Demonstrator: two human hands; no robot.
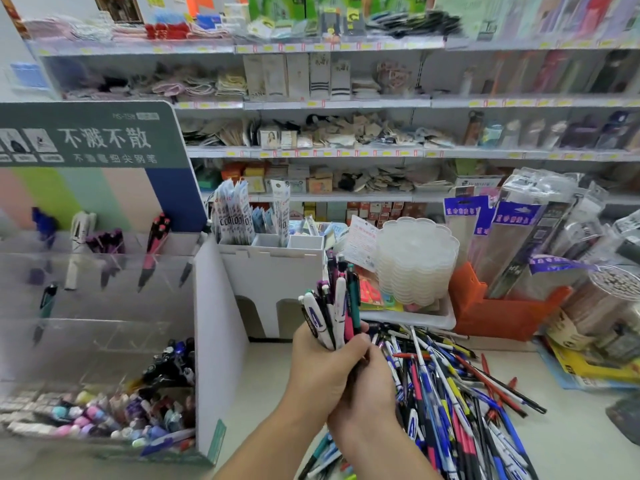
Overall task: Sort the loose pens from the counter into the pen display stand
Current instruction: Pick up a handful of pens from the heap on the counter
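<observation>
Fingers [349, 349] of both hands curl round one upright bunch of pens [330, 306]: left hand [320, 367] grips from the left, right hand [369, 386] wraps the base, over the counter [571, 427]. Loose pens pile [450, 386] lies just right of the hands. Pen display stand [104, 306] sits to the left w/ clear tiers, some pens in slots. Beyond: white card holder [277, 282], stacked clear trays [415, 261], shop shelves [346, 102] at back

Bright even shop light, soft shadows, shelves [346, 105] bowed by wide-angle distortion, edges smeared (motion blur throughout)
</observation>
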